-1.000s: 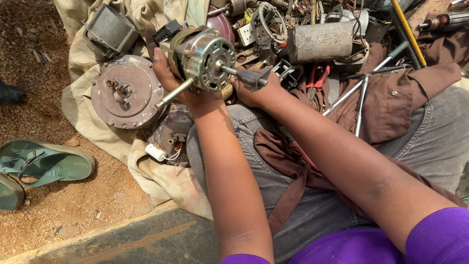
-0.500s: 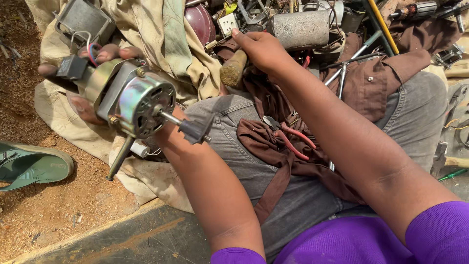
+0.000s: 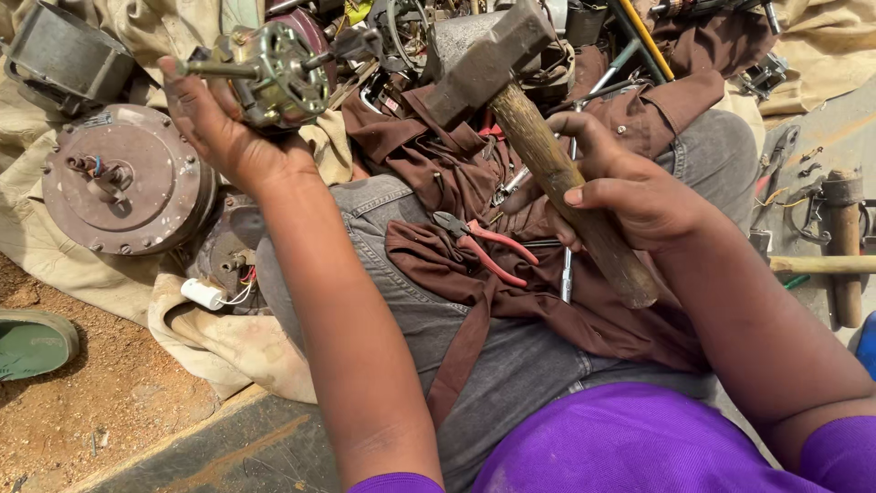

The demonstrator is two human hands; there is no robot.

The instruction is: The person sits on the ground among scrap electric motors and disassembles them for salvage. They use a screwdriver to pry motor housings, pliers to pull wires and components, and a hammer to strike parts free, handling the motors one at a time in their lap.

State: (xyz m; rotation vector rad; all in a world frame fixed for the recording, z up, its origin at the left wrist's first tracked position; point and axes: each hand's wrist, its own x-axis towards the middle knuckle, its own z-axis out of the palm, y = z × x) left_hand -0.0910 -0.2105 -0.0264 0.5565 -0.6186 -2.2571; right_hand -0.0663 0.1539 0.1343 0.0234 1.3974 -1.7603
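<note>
My left hand [image 3: 224, 128] grips a small electric fan motor [image 3: 274, 68] with its steel shaft pointing left, held up above my left knee. My right hand [image 3: 630, 196] is closed around the wooden handle of a heavy hammer [image 3: 547, 155]; its grey steel head [image 3: 479, 55] is raised near the motor, to its right. Red-handled pliers [image 3: 479, 245] lie on the brown cloth [image 3: 511, 274] spread over my lap.
A round rusty motor housing [image 3: 123, 178] lies on tan sacking [image 3: 219, 342] at left, with a white capacitor [image 3: 201, 294] and wires below it. Scrap metal parts and tools are piled ahead. Another hammer [image 3: 844, 246] lies at right. A green sandal [image 3: 32, 342] rests on the dirt.
My right hand has picked up the hammer from the pile and raised it. My left hand has lifted the motor from low left up to the front, shaft now pointing left.
</note>
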